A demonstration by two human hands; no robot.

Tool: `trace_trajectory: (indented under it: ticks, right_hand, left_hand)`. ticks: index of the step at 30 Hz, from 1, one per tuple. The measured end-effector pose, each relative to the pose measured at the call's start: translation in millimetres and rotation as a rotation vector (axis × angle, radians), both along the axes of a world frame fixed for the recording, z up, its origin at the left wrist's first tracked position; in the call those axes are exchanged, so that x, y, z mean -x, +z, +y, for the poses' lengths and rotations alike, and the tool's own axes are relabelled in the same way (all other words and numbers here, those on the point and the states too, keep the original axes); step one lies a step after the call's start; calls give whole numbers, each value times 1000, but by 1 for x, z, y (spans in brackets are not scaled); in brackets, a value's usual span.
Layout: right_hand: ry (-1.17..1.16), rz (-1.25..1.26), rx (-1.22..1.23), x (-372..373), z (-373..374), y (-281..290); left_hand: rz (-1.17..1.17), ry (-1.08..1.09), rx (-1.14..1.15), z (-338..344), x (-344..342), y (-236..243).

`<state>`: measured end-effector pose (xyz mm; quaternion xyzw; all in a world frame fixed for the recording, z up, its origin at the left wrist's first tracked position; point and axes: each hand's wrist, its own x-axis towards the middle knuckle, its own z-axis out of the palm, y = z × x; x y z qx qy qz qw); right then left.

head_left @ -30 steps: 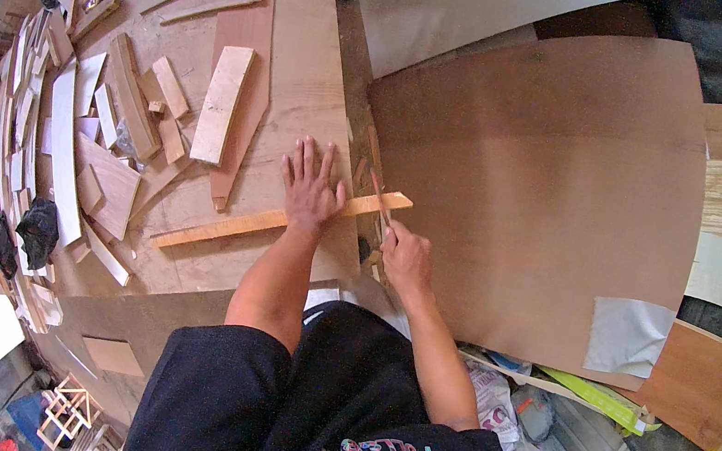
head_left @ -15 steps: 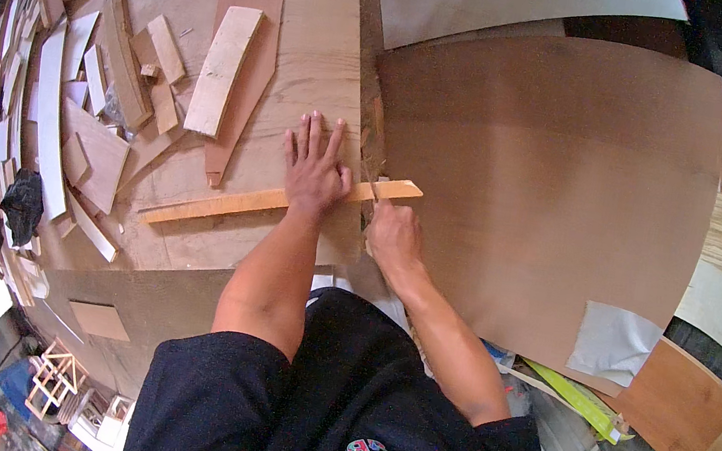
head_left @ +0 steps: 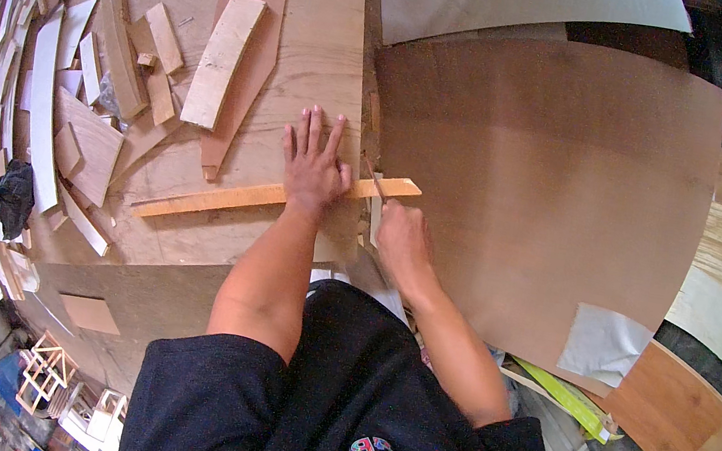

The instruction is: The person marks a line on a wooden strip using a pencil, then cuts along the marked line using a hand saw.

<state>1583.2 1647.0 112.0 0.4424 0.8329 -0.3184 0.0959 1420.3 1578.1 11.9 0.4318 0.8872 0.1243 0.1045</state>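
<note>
A long, narrow wooden strip [head_left: 229, 203] lies slantwise across the plywood worktop [head_left: 190, 242], its pale right end jutting past the edge. My left hand [head_left: 314, 167] presses flat on the strip near that edge, fingers spread. Just beyond the edge my right hand [head_left: 406, 237] is closed around the handle of what looks like a handsaw; the fingers hide the handle. The thin saw blade [head_left: 377, 180], seen almost edge-on, crosses the strip between my left hand and its free end. How deep the blade sits in the wood cannot be made out.
Wood offcuts [head_left: 121, 50] litter the worktop's left side, with a black plastic bag [head_left: 13, 197] among them. A short pale board [head_left: 225, 62] rests on a reddish panel [head_left: 256, 84]. To the right stands a large brown sheet [head_left: 535, 186], a white cloth-like piece [head_left: 606, 344] at its corner.
My right hand, with the saw, has shifted slightly away from me and to the right. My left hand stays flat on the strip. The whole view has moved a little.
</note>
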Motion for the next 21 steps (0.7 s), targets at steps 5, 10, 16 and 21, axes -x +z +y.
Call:
trace_trajectory:
  ticks: [5,10,16,21]
  right_hand:
    - [24,-3,19,-12,-7,-2]
    - [-8,165,-104,10,-3,-28]
    - [-52,28,88,-16,-10,-2]
    - [-89,116,-12,8,-2,-22]
  left_hand:
    - [-33,-5,41,-1,2,-3]
    - [-18,-10,15,1,-1,-1]
    - [-36,4,32,1,1,5]
    - [-24,-5,-11,2,3,3]
